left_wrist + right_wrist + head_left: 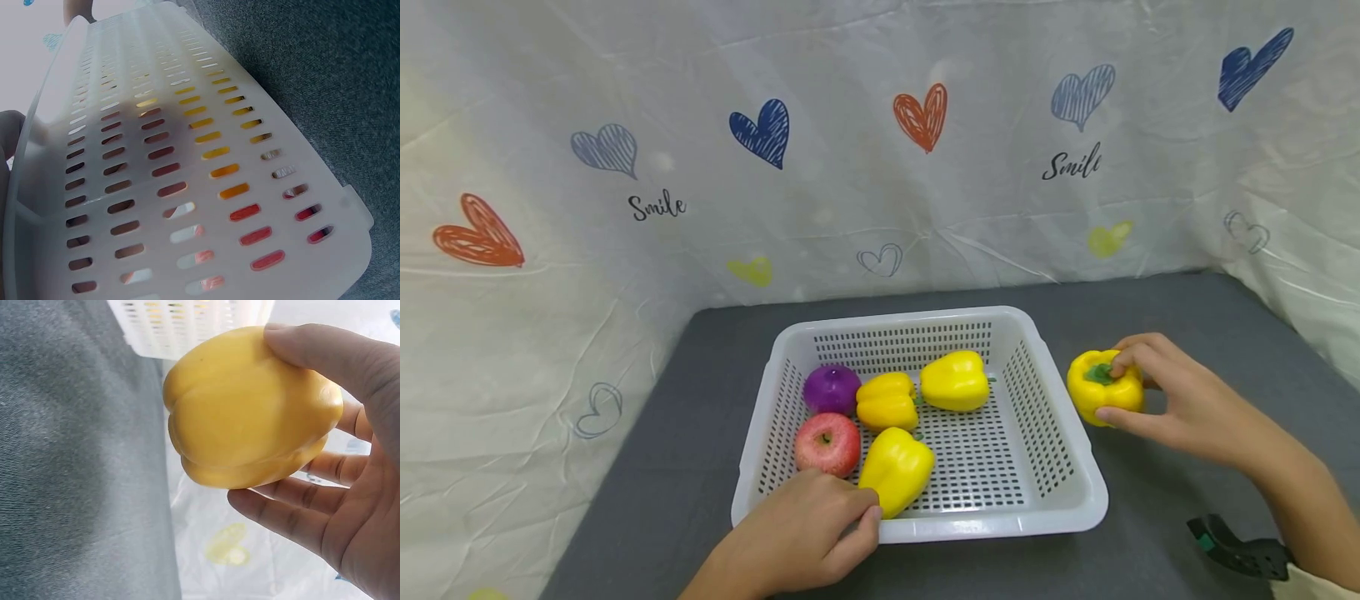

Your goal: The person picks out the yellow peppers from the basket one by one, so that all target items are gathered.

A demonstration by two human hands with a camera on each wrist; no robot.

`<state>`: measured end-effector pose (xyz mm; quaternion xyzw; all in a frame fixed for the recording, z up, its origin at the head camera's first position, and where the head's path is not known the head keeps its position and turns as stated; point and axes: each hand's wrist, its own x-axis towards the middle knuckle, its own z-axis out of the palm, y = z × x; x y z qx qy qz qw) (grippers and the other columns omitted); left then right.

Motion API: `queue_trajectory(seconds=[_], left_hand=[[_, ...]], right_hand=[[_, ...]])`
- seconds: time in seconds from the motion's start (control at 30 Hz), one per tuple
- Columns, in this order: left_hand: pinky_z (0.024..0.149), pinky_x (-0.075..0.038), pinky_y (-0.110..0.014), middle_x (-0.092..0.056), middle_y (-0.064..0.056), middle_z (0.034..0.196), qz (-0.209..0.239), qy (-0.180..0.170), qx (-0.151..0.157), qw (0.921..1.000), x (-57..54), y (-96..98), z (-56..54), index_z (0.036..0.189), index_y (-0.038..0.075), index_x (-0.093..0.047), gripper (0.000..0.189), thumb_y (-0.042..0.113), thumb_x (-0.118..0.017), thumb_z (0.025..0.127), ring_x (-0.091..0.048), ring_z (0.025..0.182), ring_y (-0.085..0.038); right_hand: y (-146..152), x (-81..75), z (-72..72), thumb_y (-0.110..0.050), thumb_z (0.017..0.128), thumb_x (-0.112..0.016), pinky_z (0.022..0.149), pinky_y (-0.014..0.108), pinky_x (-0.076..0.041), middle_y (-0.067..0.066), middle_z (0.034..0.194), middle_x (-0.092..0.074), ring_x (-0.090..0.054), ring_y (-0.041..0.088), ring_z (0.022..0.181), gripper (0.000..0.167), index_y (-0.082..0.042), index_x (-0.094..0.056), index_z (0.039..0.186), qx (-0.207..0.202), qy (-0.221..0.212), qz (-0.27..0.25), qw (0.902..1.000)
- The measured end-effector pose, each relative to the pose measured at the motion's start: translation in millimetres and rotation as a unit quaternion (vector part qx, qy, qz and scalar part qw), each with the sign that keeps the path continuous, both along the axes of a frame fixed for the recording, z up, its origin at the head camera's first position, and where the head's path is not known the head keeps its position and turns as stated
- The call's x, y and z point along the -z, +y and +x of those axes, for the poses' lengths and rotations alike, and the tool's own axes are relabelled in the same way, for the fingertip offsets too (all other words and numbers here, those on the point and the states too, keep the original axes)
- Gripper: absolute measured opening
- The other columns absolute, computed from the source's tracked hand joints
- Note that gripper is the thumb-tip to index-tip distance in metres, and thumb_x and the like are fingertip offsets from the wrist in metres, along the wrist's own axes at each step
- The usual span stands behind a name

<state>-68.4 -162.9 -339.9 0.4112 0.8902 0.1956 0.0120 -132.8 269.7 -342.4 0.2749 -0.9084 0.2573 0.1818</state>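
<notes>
My right hand (1180, 400) grips a yellow bell pepper (1086, 390) with a green stem, just right of the white basket (988, 527). Seen from the right wrist, the thumb lies on one side of this pepper (244, 406) and the fingers on the other. My left hand (801, 533) holds the basket's front rim near its left corner, fingers reaching inside beside a yellow pepper (898, 471). Through the slotted wall (144, 206) in the left wrist view, the hand shows as a dark shape. Inside the basket are two more yellow peppers, a red apple (827, 444) and a purple onion (832, 388).
The basket stands on a dark grey cloth-covered table (662, 467). Behind it hangs a white sheet (835, 200) printed with hearts. A black strap (1240, 550) is around my right wrist.
</notes>
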Motion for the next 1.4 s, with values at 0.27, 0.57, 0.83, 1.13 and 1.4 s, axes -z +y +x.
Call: queue_trajectory(seconds=[0.27,0.57,0.83,1.13,1.4], left_hand=[[0.048,-0.026,-0.017,-0.025,0.016,0.055,-0.007,-0.017,-0.004,0.9998,-1.4,0.5,-0.1,0.067,0.025,-0.042,0.033,0.022,-0.053,0.098,-0.027,0.046,0.001],[0.049,-0.027,-0.017,-0.027,0.016,0.055,-0.009,-0.024,-0.004,0.9997,-2.2,0.1,0.1,0.068,0.024,-0.042,0.032,0.024,-0.051,0.099,-0.028,0.047,0.001],[0.049,-0.028,-0.017,-0.028,0.016,0.055,-0.009,-0.045,-0.003,0.9989,-3.7,1.0,-1.3,0.068,0.024,-0.044,0.032,0.024,-0.05,0.099,-0.03,0.047,0.001],[0.048,-0.028,-0.017,-0.027,0.016,0.054,-0.011,-0.041,-0.004,0.9991,-3.4,1.0,-1.2,0.067,0.024,-0.044,0.032,0.024,-0.051,0.099,-0.029,0.046,0.001],[0.048,-0.026,-0.016,-0.026,0.017,0.054,-0.005,-0.025,-0.002,0.9997,-1.9,0.5,-0.7,0.067,0.025,-0.043,0.032,0.022,-0.053,0.098,-0.028,0.046,0.002]], right_hand=[[-0.5,9.1,-4.6,-0.02,0.066,-0.095,0.075,0.017,-0.045,-0.001,0.115,-0.053,-0.049,0.012,0.096,0.053,-0.02,-0.054,0.1,0.003,-0.018,0.03,0.9994],[0.1,17.8,-10.2,-0.022,0.067,-0.094,0.07,0.031,-0.052,0.004,0.113,-0.054,-0.052,0.02,0.095,0.05,-0.019,-0.054,0.098,0.006,-0.04,0.031,0.9987],[0.5,25.1,-13.0,-0.022,0.069,-0.093,0.069,0.031,-0.052,0.004,0.113,-0.053,-0.051,0.021,0.096,0.049,-0.018,-0.054,0.097,0.004,-0.06,0.025,0.9979],[0.9,31.1,-15.9,-0.02,0.068,-0.094,0.069,0.029,-0.053,0.004,0.111,-0.053,-0.05,0.02,0.097,0.049,-0.018,-0.054,0.096,-0.005,-0.064,0.019,0.9978],[2.8,32.3,-16.7,-0.019,0.067,-0.094,0.071,0.027,-0.05,0.003,0.111,-0.053,-0.047,0.016,0.098,0.049,-0.018,-0.054,0.096,-0.011,-0.053,0.02,0.9983]])
